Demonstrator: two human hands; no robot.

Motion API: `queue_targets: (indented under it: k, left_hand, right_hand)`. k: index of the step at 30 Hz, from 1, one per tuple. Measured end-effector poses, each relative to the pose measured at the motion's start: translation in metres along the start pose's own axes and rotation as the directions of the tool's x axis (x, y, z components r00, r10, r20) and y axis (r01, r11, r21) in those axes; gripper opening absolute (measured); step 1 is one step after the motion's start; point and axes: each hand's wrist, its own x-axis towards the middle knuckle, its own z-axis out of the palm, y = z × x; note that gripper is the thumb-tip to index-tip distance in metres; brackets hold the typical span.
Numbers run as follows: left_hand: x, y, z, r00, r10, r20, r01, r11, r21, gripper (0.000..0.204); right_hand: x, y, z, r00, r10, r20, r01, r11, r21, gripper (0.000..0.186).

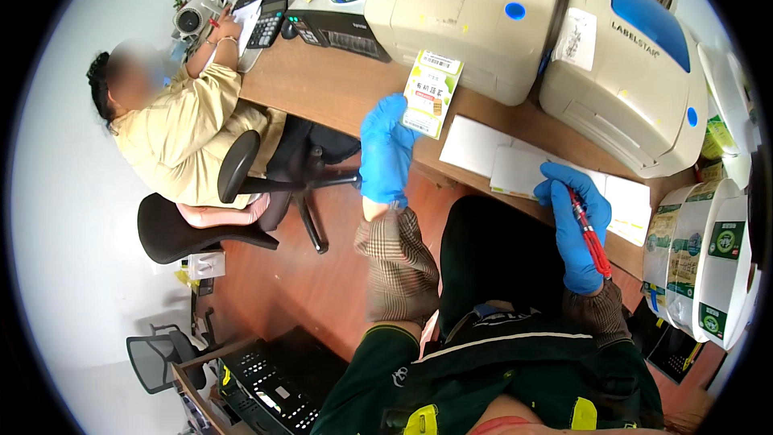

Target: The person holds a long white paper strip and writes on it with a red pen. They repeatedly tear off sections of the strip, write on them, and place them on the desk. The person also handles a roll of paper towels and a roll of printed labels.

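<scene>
My left hand (386,145), in a blue glove, is closed on the edge of a green and white printed label (433,97). The label stands out past the fingers, just in front of the left label printer (459,24). A red pen (592,235) lies along my right hand (573,221), also blue-gloved, with the fingers curled around it. That hand is over the front edge of the wooden desk (322,80). White paper sheets (515,165) lie on the desk beside and partly under the right hand.
A second label printer (628,72) stands at the right, and large label rolls (696,262) sit at the desk's right end. On the left, a person (189,117) in a yellow top writes at the desk on a black chair (201,225). A black device (338,32) stands between.
</scene>
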Motion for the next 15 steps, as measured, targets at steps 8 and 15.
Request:
queue_targets:
  k: [8, 15]
  left_hand:
    - [-0.011, 0.015, 0.007, 0.987, -0.158, 0.006, 0.153, 0.945, -0.288, 0.044]
    - [-0.064, 0.039, 0.016, 0.985, 0.087, -0.150, -0.061, 0.984, 0.168, 0.033]
  right_hand:
    - [0.000, 0.005, 0.002, 0.999, -0.018, -0.038, 0.017, 0.999, -0.029, 0.021]
    - [0.000, 0.006, 0.004, 0.998, -0.039, -0.047, 0.036, 0.997, -0.065, 0.020]
